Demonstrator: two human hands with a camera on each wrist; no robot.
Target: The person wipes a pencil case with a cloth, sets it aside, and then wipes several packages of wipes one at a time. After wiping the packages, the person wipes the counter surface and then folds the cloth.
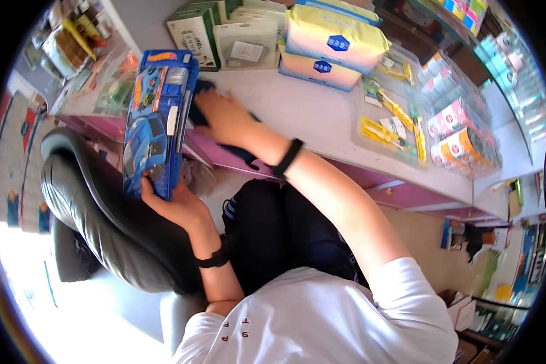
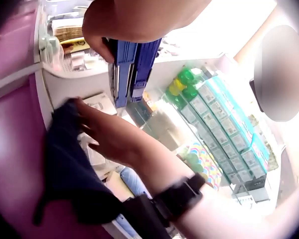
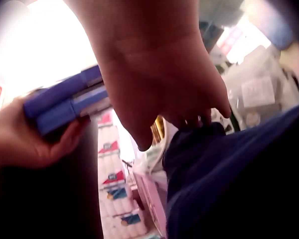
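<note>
Both hands were in use. With the left hand I gripped the blue case near its lower end, my thumb on the car-picture face and the fingers round behind. Its long body rose well past my grip, off to my left between the black chair and the desk. I would judge that the low hold left most of the case uncovered, and that wrapping thumb and fingers round both sides steadied its 2 thick layers. Whether it was fully closed I cannot tell.

With the right hand I appeared to pinch the dark cloth at its upper edge, the fingers partly bent and at least 1 standing away from it. The cloth hung from there in loose folds in front of the pink drawer fronts, at the desk's edge. Holding it by the top probably let its weight draw it downward; blur hid the exact fingertip contact.

Behind, green-and-white boxes and soft packs stood toward the back of the desk, apart from the case.

My left arm was bent, its elbow close to my body and the forearm angled up toward the case. My right arm reached forward and across to the left, back of the hand upward, above my lap.
</note>
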